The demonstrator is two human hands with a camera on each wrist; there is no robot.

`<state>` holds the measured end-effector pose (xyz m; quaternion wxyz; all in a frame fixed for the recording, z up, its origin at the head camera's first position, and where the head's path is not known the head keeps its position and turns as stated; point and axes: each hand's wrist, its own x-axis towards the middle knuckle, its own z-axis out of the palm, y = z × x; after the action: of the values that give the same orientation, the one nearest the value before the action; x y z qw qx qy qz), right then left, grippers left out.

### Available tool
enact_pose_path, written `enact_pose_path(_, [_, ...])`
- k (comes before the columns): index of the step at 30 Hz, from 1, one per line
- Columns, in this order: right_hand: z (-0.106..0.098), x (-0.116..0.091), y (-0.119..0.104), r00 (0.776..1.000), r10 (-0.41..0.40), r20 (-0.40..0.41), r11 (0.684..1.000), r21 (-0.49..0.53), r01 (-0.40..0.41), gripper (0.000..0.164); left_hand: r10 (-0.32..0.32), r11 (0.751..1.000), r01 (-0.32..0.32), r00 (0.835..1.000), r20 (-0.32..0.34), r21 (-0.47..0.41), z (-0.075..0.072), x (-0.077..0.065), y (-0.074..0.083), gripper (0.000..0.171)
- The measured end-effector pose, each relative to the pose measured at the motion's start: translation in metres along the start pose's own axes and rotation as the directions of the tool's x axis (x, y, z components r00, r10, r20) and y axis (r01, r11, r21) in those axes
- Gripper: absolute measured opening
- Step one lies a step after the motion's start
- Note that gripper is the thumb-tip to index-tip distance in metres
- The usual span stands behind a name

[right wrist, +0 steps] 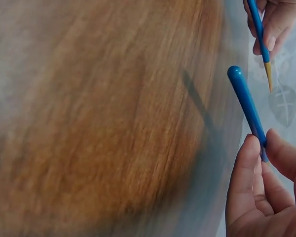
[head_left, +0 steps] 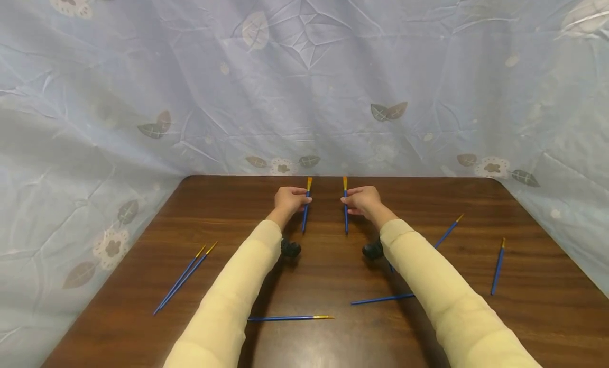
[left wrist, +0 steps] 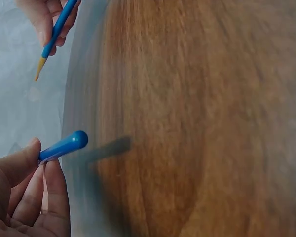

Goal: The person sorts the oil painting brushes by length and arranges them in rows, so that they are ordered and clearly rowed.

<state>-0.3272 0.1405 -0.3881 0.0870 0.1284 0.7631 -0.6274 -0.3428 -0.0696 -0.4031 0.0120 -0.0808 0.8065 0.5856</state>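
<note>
Near the table's far edge, my left hand (head_left: 289, 200) pinches a paintbrush (head_left: 305, 215) between thumb and fingers. Its yellow tip points away from me and its blue handle toward me. A similar paintbrush (head_left: 346, 220) is pinched by my right hand (head_left: 363, 200), a short gap to the right and almost parallel. In the left wrist view, the rounded handle end of the left paintbrush (left wrist: 69, 144) sticks out past the thumb, above its shadow on the wood. The right wrist view shows the right paintbrush (right wrist: 246, 101) handle rising from the fingertips; its bristles are hidden there.
Two crossing paintbrushes (head_left: 183, 281) lie at the left of the brown table (head_left: 304, 273). Another paintbrush (head_left: 290, 319) lies at the front, partly behind the left sleeve. More lie around the right sleeve, with one paintbrush (head_left: 498, 267) farther right. A patterned cloth (head_left: 304, 93) hangs behind.
</note>
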Motion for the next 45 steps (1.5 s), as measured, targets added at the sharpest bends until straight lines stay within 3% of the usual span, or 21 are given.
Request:
enact_pose_path(9, [0.004, 0.009, 0.001, 1.000, -0.014, 0.001, 1.000, 0.014, 0.014, 0.040, -0.019, 0.999, 0.018, 1.000, -0.021, -0.033, 0.010, 0.009, -0.003, 0.028])
enact_pose_path(21, [0.010, 0.023, 0.005, 1.000, -0.014, -0.017, 1.000, -0.001, 0.014, 0.040, -0.025, 1.000, 0.026, 0.999, -0.040, 0.012, 0.024, 0.021, -0.008, 0.028])
enact_pose_path(35, [0.016, 0.029, 0.010, 0.995, 0.010, -0.100, 1.000, -0.016, -0.012, 0.035, -0.035, 0.997, 0.039, 0.997, -0.068, 0.066, 0.025, 0.020, -0.007, 0.028])
enact_pose_path(45, [0.022, 0.028, 0.010, 0.992, 0.000, -0.130, 0.999, -0.044, -0.006, 0.035, -0.008, 0.994, 0.020, 0.994, -0.107, 0.107, 0.027, 0.018, -0.008, 0.026])
